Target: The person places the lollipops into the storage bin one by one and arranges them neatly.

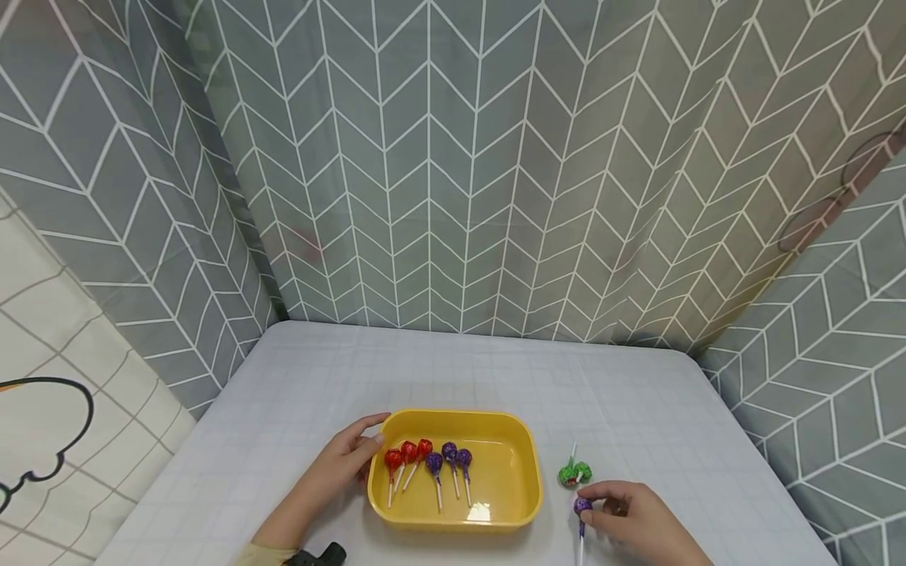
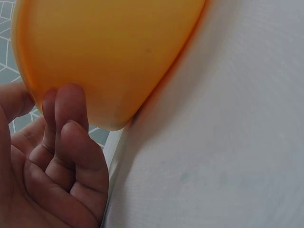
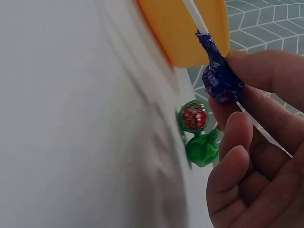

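While the person's body stays out of view, what draws my eye is the purple lollipop (image 1: 583, 505) at the near right of the table, its wrapped head pinched between thumb and forefinger of the right hand (image 1: 630, 515). Those two fingers are closed right down on the head; the others curl loosely behind. From where I stand, the stick runs back toward the person, its long axis roughly parallel to the tray's short right side, and I can't tell whether it touches the cloth.

Just beyond the held head lie two green lollipops (image 1: 583, 472), heads together, one stick pointing away from the person. The yellow tray (image 1: 506, 472) stands to the left, with a strip of bare cloth between its right wall and the pinched sweet; the right hand is plainly the nearer one to that gap. Inside, three red lollipops (image 1: 408, 452) and three purple lollipops (image 1: 435, 462) are gathered on the left and toward the middle, sticks toward the person, while the right part of the tray floor is bare.

At the far side of all this, the left hand (image 1: 347, 456) grips the tray's left end, fingers bent against the outer wall. The white table (image 1: 297, 369) backs onto a grey chevron curtain (image 1: 453, 157).
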Motion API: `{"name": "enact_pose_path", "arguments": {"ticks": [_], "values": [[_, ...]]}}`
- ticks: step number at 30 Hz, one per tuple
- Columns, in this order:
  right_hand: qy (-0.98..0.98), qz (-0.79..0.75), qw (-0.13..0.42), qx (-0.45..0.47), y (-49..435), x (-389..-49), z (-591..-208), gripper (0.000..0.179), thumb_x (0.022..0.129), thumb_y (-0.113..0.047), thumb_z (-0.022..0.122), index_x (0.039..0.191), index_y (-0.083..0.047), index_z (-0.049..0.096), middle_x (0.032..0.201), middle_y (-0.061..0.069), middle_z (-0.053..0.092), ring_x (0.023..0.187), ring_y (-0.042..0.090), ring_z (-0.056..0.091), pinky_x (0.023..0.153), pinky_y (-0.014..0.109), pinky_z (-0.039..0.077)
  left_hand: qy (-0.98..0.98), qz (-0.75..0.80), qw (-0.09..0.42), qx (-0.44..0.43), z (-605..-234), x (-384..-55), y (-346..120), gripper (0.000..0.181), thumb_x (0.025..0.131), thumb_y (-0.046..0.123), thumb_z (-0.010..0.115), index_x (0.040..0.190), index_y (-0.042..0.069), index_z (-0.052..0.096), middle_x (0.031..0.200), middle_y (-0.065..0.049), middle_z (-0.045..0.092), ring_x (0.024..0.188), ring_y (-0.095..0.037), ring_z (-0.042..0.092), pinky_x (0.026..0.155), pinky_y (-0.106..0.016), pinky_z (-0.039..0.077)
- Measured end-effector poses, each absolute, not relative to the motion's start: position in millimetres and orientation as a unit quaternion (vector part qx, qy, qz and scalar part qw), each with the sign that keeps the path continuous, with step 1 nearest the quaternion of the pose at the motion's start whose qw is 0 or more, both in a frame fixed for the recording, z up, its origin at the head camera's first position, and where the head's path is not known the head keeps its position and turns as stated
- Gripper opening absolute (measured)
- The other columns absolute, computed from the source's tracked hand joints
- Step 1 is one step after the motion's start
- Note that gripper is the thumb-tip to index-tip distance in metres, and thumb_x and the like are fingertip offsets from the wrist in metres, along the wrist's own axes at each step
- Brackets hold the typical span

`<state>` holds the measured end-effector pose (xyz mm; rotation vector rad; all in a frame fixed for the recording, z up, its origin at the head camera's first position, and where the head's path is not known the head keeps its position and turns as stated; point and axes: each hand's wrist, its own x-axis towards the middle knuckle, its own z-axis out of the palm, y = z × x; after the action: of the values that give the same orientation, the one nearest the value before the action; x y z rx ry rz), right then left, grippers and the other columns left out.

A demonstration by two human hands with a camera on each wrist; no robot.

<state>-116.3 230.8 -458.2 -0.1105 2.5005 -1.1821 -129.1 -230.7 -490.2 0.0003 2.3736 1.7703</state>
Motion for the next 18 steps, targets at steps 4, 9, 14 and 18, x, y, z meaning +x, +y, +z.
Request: {"name": "enact_pose_path", "arguments": {"ticks": [4,9,14,18], "values": [[0.879,-0.437,0.182,-0.063,234.0,-117.6,-449.9,0.037,0.082,-0.033,0.080,0.111,-0.011,0.074,0.083,0.004,0.063,0.069,0.019,0.054,0.053,0.027,0.046,0.800,0.593,0.089,-0.001,-490.0,-128.7,-230.9,0.050,0.101,0.039,0.056,0.146,0.020,0.047,0.083,-0.010,0.068,0.061,-0.024,0.057,0.054,-0.033,0.051],[0.885,-0.433,0.152,-0.080,232.3,-120.9,-441.5,0.034,0.081,-0.034,0.081,0.107,-0.012,0.075,0.086,0.002,0.065,0.072,0.016,0.053,0.055,0.026,0.045,0.801,0.591,0.090,-0.001,-490.2,-129.1,-230.6,0.050,0.101,0.039,0.056,0.146,0.020,0.046,0.083,-0.010,0.068,0.061,-0.024,0.057,0.054,-0.033,0.051],[0.891,-0.428,0.133,-0.073,228.5,-124.6,-433.9,0.035,0.080,-0.035,0.082,0.105,-0.012,0.075,0.086,0.001,0.065,0.072,0.016,0.053,0.058,0.025,0.046,0.803,0.590,0.088,0.004,-490.4,-128.8,-230.5,0.050,0.102,0.038,0.055,0.146,0.018,0.046,0.084,-0.009,0.069,0.061,-0.024,0.058,0.054,-0.033,0.052],[0.895,-0.424,0.122,-0.065,226.6,-127.5,-428.0,0.037,0.080,-0.035,0.082,0.107,-0.011,0.075,0.079,0.002,0.062,0.070,0.015,0.052,0.057,0.025,0.045,0.801,0.592,0.088,0.006,-489.6,-128.4,-230.1,0.050,0.102,0.038,0.055,0.146,0.019,0.046,0.085,-0.009,0.069,0.061,-0.024,0.058,0.054,-0.033,0.051]]}}
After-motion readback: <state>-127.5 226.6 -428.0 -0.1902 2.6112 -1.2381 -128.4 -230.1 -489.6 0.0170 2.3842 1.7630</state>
